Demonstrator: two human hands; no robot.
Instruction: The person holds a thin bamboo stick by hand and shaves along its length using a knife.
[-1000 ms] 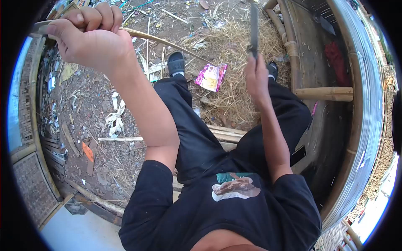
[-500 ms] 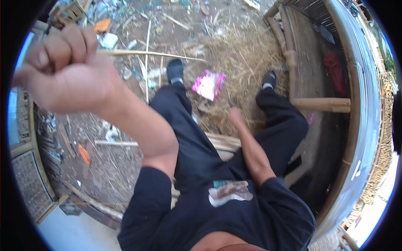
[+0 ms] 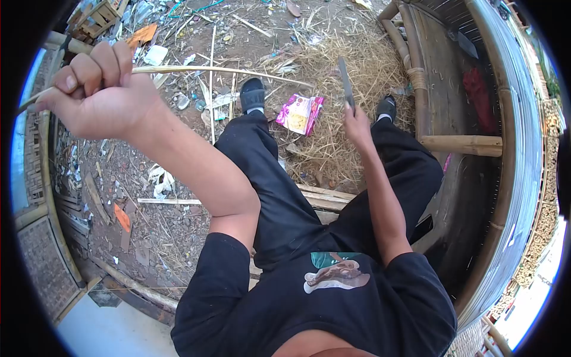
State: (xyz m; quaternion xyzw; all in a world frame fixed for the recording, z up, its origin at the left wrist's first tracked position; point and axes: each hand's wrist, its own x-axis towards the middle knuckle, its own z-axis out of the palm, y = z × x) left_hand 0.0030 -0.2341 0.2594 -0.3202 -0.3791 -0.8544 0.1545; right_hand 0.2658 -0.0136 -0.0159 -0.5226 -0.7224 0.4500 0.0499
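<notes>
My left hand is raised at the upper left, its fingers closed round a long thin pale strip that looks like bamboo. One end of the strip sticks out to the left of the fist; the rest reaches right, above my left foot, and tapers. My right hand is closed on the handle of a knife, which is held over the straw between my feet. Its narrow grey blade points away from me, apart from the strip. A pink and white plastic packet lies on the ground left of the knife.
Straw and litter cover the ground. A bamboo-framed bench stands close on my right, with a red cloth on it. Split bamboo pieces lie under my legs. A wooden crate is at the far left.
My right hand has moved forward and slightly right, and the knife blade now shows clearly. My left hand has risen slightly, still gripping the strip.
</notes>
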